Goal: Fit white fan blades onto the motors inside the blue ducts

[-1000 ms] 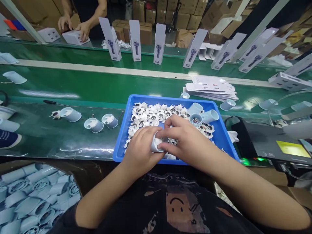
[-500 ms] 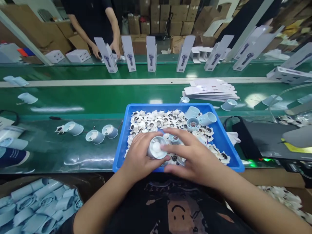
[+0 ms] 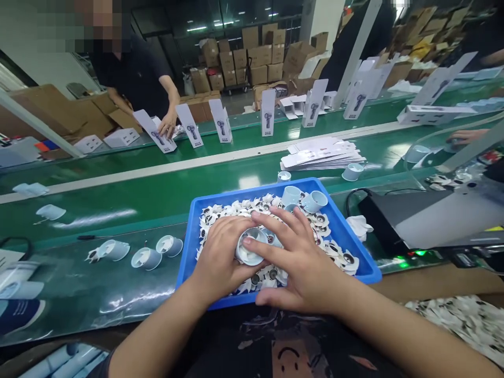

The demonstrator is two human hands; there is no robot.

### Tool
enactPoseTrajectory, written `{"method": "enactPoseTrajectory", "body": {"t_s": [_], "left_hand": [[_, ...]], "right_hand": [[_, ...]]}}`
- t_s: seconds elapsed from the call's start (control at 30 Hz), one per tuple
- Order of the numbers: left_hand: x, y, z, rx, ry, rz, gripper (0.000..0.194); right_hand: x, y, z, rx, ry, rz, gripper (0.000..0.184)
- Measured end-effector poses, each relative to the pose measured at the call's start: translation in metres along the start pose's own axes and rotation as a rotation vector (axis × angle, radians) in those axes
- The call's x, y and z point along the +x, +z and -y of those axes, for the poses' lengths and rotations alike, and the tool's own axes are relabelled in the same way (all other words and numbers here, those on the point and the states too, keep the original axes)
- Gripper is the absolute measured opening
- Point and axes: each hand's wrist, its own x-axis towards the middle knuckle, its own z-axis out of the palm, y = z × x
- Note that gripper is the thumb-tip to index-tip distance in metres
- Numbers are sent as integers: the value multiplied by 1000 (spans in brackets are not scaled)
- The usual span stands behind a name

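Observation:
My left hand (image 3: pixel 219 255) is wrapped around a pale blue cylindrical housing (image 3: pixel 251 249), its open end facing up with a white fan piece inside. My right hand (image 3: pixel 296 260) has its fingers spread, fingertips resting on the housing's rim and on the parts beside it. Both hands are over a blue tray (image 3: pixel 354 247) filled with several small white fan impellers (image 3: pixel 334 251). More pale blue housings (image 3: pixel 305 199) lie at the tray's far corner.
Three housings (image 3: pixel 145 257) lie on the green bench left of the tray. A dark machine (image 3: pixel 417 215) stands right. Beyond runs a green conveyor (image 3: pixel 157 194) with flat cartons (image 3: pixel 323 155) and upright product boxes (image 3: pixel 268 119). A person in black (image 3: pixel 157 89) works opposite.
The view has tilted upward. My right hand's fingers went from gripping the housing to spreading out over its rim. The person opposite moved from a white box to the upright boxes.

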Motion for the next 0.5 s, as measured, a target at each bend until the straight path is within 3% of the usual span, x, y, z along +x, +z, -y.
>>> {"method": "enactPoseTrajectory", "body": {"t_s": [0.13,0.2,0.3,0.4,0.5], "left_hand": [[6,-4,18,14,-51,62,56],[19,-7,44,141,-240,76,62],[47,-8,99,343,-719,177,64],[73,-1,150,347,-890,288,66],[95,6,173,347,-916,421,58]], "right_hand": [[-8,-15,-6,43,-12,-174,31],[-15,-23,-9,54,4,-188,29],[-25,-24,-12,99,79,-175,14],[-35,-15,-10,157,124,-183,9],[-47,-16,-11,149,117,-157,9]]}}
